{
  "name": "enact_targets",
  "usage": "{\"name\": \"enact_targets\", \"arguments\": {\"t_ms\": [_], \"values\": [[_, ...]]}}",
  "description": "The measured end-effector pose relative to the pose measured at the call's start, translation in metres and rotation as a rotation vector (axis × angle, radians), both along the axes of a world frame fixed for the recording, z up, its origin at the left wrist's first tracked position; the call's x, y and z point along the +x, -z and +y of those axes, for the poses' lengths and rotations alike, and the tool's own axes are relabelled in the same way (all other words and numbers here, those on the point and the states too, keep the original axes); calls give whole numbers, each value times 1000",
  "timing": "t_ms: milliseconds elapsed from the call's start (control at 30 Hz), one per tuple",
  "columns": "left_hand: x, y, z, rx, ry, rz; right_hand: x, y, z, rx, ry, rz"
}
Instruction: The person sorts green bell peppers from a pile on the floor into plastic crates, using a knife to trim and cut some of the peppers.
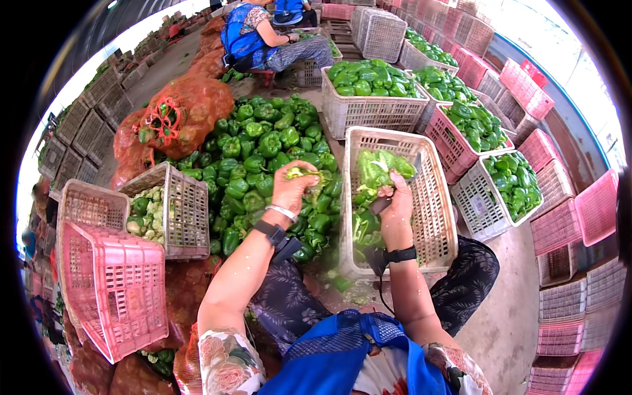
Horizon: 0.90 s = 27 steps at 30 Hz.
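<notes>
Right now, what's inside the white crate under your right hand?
The white crate holds a few green peppers along its left side; the rest shows bare mesh. The right hand covers some, and the near wall hides the bottom corner.

Right hand's [397,203] tool largely hidden

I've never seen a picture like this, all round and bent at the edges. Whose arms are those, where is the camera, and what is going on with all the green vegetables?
The camera sits on a person's head and looks down, so the arms rising from the bottom are their own; the wide lens bends the edges. The left hand holds a green pepper over a big pile of peppers on the floor. The right hand grips a dark tool, hard to make out, above a pale crate holding a few peppers. Fuller crates stand behind, and another person sits farther back.
</notes>
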<state>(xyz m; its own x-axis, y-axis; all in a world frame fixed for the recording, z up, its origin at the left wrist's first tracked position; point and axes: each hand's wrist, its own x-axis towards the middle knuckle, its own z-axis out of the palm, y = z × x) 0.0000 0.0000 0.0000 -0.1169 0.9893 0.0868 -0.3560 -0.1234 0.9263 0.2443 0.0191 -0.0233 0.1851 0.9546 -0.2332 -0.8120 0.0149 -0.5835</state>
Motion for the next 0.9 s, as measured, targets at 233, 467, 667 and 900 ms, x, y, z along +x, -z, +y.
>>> {"name": "enact_targets", "arguments": {"t_ms": [233, 467, 667, 900], "values": [[-67, 4, 7, -148, -247, -195, 30, -7, 3, 126, 157, -531], [-252, -30, -21, 125, -718, -325, 91, 31, -14, 178, 49, -1336], [-348, -46, -108, 20, -1010, -48, 94, 71, -7, 111, -90, -964], [-297, 112, -140, -140, -674, 134, 46, 20, -33, 38, -241, -1457]]}}
